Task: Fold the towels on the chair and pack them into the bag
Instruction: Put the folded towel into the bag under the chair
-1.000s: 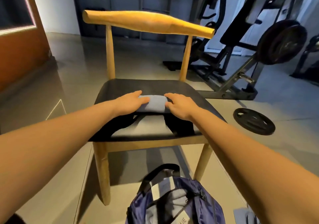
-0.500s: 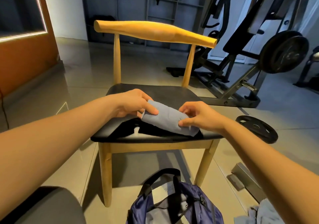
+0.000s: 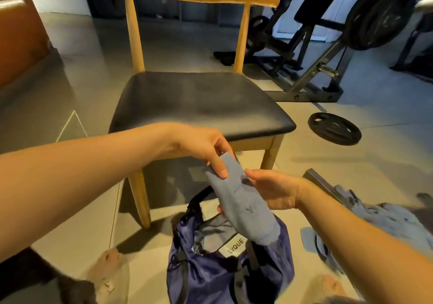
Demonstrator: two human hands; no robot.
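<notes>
bag (image 3: 225, 278) before chair (image 3: 199, 102); folded towel (image 3: 241, 198) above bag.

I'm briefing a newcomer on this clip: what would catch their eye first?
The hands, centre foreground: the left hand pinches the top of a folded blue-grey towel and the right hand grips its middle, with the towel's lower end at the mouth of the open purple bag on the floor. Behind them stands a wooden chair with a dark seat.

This is a workout room, a gym of some kind. Behind the wooden chair (image 3: 201, 97), to its right, stands a black weight machine (image 3: 311, 53) with a large loaded disc (image 3: 379, 15). A loose weight plate (image 3: 334, 128) lies on the tiled floor (image 3: 58, 88) right of the chair.
</notes>
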